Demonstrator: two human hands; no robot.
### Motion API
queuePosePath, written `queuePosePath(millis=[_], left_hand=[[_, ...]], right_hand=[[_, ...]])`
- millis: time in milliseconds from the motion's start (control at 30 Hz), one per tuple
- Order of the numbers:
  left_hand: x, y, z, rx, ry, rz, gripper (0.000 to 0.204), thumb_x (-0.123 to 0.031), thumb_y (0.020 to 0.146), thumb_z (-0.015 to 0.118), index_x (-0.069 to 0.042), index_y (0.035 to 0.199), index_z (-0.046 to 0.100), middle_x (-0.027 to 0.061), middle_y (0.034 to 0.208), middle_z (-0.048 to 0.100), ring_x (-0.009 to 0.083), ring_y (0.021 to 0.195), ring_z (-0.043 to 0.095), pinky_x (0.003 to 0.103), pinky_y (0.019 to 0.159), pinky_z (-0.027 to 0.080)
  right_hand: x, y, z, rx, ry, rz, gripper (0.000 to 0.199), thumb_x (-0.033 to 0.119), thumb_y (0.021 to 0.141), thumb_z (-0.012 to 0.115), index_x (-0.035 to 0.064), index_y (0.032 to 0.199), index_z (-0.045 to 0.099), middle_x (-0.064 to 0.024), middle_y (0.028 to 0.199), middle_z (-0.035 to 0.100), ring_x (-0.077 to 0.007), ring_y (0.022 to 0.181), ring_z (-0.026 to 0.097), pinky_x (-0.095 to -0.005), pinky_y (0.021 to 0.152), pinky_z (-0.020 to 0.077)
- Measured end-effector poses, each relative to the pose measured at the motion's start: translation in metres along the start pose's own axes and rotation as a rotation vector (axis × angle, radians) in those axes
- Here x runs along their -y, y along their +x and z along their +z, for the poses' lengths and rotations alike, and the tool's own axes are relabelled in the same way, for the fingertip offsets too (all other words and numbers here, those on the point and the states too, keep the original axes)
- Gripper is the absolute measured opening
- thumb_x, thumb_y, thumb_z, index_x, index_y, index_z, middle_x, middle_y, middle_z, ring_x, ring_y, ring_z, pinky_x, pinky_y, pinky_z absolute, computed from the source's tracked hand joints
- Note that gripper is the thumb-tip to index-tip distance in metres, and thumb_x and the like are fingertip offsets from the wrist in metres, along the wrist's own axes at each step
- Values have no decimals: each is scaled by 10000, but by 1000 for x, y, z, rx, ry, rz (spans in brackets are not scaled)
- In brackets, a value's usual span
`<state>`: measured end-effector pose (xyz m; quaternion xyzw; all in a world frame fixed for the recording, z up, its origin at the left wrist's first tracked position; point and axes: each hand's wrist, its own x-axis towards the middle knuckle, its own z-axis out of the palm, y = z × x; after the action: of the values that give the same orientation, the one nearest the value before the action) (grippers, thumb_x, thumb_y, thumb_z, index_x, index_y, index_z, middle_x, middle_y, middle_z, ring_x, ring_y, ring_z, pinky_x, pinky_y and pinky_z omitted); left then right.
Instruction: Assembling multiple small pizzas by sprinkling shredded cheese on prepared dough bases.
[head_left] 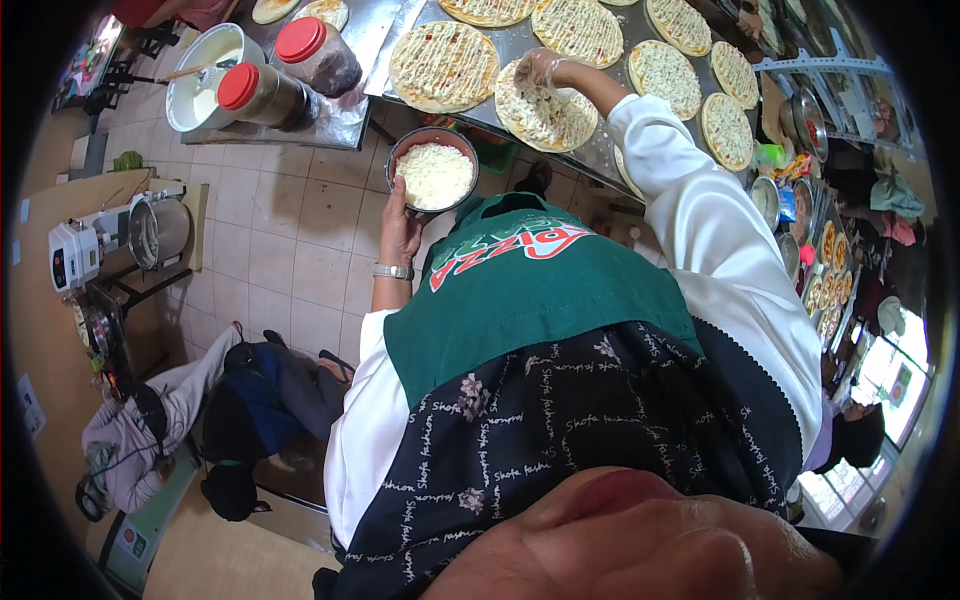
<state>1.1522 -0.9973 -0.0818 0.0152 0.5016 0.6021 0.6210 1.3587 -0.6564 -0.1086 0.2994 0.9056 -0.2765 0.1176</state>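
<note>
- Head view: pale, round, cheese-topped pizza (548, 122) on the grey metal table (515, 40).
- Right hand (540, 70), clear-gloved, fingers bending down over it; can't tell whether they're pinching.
- Left hand (400, 228) grips the dark round bowl (428, 136), presumably close for reach.

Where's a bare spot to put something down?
A small shiny patch on the side table lies bare between the jars with red lids and its near right corner. The big table is crowded: pizzas, one under the right hand, leave narrow gaps.

Red-lidded jars (318, 62) beside a white bucket (183, 100); probably a mixer (84, 250).
</note>
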Motion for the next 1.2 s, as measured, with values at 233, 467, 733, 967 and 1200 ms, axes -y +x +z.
queuePosePath(millis=[233, 467, 733, 967, 1200], left_hand=[[-6, -2, 5, 35, 71, -68, 711, -515, 830, 557, -21, 1304, 367, 129, 1266, 475, 246, 1153, 477, 476, 900, 442], [-2, 7, 1, 147, 105, -135, 682, -528, 858, 501, -67, 1334, 337, 92, 1294, 455, 211, 1164, 464, 443, 965, 385], [8, 9, 9, 143, 105, -141, 665, -511, 824, 572, -36, 1266, 425, 99, 1211, 526, 207, 1078, 533, 488, 883, 443], [28, 9, 20, 96, 129, -199, 607, -521, 820, 572, -42, 1185, 490, 69, 1043, 586, 197, 990, 567, 503, 889, 437], [46, -4, 30, 48, 131, -185, 623, -521, 821, 570, -41, 1204, 470, 83, 1126, 555, 213, 1055, 539, 525, 886, 433]], right_hand=[[-9, -22, 13, -97, -47, 109, 228, 222, 701, 672, 109, 899, 667, -108, 832, 664, -228, 719, 631, -341, 648, 487], [-73, -86, 24, 14, -223, 401, 221, 162, 720, 625, 144, 931, 688, -61, 870, 684, -157, 730, 635, -307, 641, 503], [-37, -120, 54, -76, 548, 525, 180, 47, 640, 691, 24, 818, 676, -64, 667, 645, -128, 521, 593, -277, 494, 507], [-3, -90, 54, -86, 375, 404, 228, 152, 738, 539, 175, 895, 704, -68, 855, 679, -207, 760, 649, -307, 700, 506], [6, -98, 46, -131, 54, 324, 200, 206, 679, 630, 185, 863, 707, -102, 847, 670, -257, 764, 642, -347, 705, 507]])
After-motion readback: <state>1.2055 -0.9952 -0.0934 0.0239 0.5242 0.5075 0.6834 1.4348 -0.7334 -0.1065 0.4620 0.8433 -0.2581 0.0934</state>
